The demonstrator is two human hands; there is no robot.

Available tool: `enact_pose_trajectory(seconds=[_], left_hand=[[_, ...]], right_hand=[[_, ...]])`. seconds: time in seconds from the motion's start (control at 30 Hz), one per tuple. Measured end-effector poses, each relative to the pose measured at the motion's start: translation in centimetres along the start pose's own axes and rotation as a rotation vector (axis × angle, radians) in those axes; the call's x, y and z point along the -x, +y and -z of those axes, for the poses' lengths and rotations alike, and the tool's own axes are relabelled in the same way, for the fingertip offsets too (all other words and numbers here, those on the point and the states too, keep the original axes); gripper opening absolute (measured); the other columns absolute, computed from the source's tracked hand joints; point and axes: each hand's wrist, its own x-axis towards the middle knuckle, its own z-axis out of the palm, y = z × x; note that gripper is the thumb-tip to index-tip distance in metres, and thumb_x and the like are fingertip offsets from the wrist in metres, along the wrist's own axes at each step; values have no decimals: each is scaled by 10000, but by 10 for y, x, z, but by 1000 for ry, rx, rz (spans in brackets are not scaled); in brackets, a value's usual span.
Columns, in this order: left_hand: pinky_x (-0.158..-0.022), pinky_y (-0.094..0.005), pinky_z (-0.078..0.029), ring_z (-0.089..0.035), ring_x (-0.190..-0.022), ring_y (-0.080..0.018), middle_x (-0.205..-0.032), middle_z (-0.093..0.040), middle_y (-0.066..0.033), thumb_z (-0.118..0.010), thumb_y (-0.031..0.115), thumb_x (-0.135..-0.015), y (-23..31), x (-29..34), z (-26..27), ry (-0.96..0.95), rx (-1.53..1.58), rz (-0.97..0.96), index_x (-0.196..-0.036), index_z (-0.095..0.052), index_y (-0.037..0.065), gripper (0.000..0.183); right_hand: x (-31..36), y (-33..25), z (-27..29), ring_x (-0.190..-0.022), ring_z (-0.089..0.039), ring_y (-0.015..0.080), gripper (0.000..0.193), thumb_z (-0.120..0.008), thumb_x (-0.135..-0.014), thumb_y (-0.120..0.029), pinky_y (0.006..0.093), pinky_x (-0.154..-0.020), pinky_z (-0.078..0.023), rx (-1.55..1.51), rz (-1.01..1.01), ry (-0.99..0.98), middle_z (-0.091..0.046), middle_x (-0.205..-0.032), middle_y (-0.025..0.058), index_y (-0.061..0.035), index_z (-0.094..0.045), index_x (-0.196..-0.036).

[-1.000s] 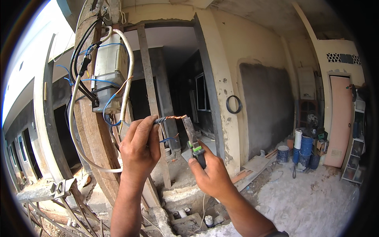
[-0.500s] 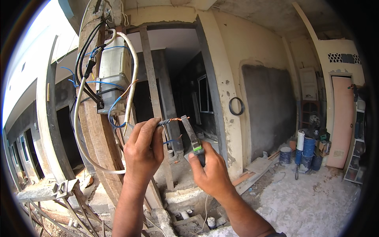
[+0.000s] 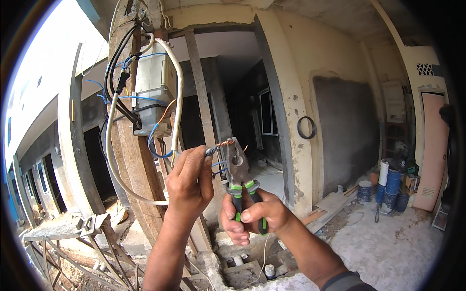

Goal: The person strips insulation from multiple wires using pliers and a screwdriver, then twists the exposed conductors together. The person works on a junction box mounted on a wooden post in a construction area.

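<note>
My left hand (image 3: 190, 182) pinches a dark grey insulated wire (image 3: 210, 151) whose bare copper strands (image 3: 224, 143) are twisted together. My right hand (image 3: 259, 214) is closed round the green-and-black handles of combination pliers (image 3: 239, 167). Their jaw tips meet the copper end; whether they bite on it I cannot tell. Just left of the hands, a blue wire with a stripped copper end (image 3: 165, 112) loops beside a thick white cable (image 3: 178, 92). Behind my left hand, short blue wire ends (image 3: 219, 168) stick out to the right.
A grey meter box (image 3: 154, 80) is fixed to a wooden post (image 3: 127, 160), with black cables (image 3: 116, 72) alongside. Metal scaffolding (image 3: 80, 237) stands at lower left. Pipe stubs (image 3: 269, 271) rise from rubble below. Blue buckets (image 3: 391, 186) and planks (image 3: 330, 208) lie along the right wall.
My right hand has turned the pliers, so their flat face and both handles now show. The view has shifted, and the scene sits further right.
</note>
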Motion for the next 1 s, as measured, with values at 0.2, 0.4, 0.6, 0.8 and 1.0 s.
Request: enact_pose_trajectory(seconds=[0.2, 0.4, 0.6, 0.8, 1.0], left_hand=[[-696, -388, -559, -700, -795, -355, -958, -697, -200, -670, -68, -921, 0, 0, 1, -43, 10, 15, -1107, -664, -36, 188], [-651, -352, -524, -671, -726, -282, -882, -675, -163, -653, -28, -960, -2, -10, -8, -6, -26, 4, -1063, -675, -35, 105], [-653, -400, -539, -676, -733, -331, -896, -651, -154, -672, -23, -937, 1, -10, -9, -69, -23, 31, -1076, -668, -2, 140], [-644, -409, -541, -671, -720, -336, -887, -646, -150, -689, -14, -926, -2, -10, -20, -31, -17, -28, -1078, -671, -3, 153], [-633, -410, -545, -675, -714, -336, -877, -652, -153, -699, 0, -926, -3, -10, -20, -23, -33, -54, -1066, -673, -8, 142]], right_hand=[[-21, 24, 10, -570, -549, 250, 288, -635, -847, -154, 443, -524, -510, -484, -48, -404, -533, -777, 147, 11, -526, -1056], [-14, 18, 21, -882, -719, 428, 469, -586, -832, -223, 528, -771, -597, -209, -18, -179, -682, -1045, 337, 97, -606, -1173], [47, -15, -7, -996, -740, 315, 511, -517, -937, -148, 300, -594, -595, 367, -264, 401, -679, -1242, 290, 104, -488, -1380], [37, -30, -49, -1021, -710, 330, 380, -515, -925, -1, 421, -831, -668, 856, -137, 940, -646, -1195, 234, 124, -529, -1284], [1, -45, -73, -773, -679, 273, 317, -552, -862, -70, 422, -733, -551, 1384, -184, 1092, -652, -820, 165, 66, -617, -1140]])
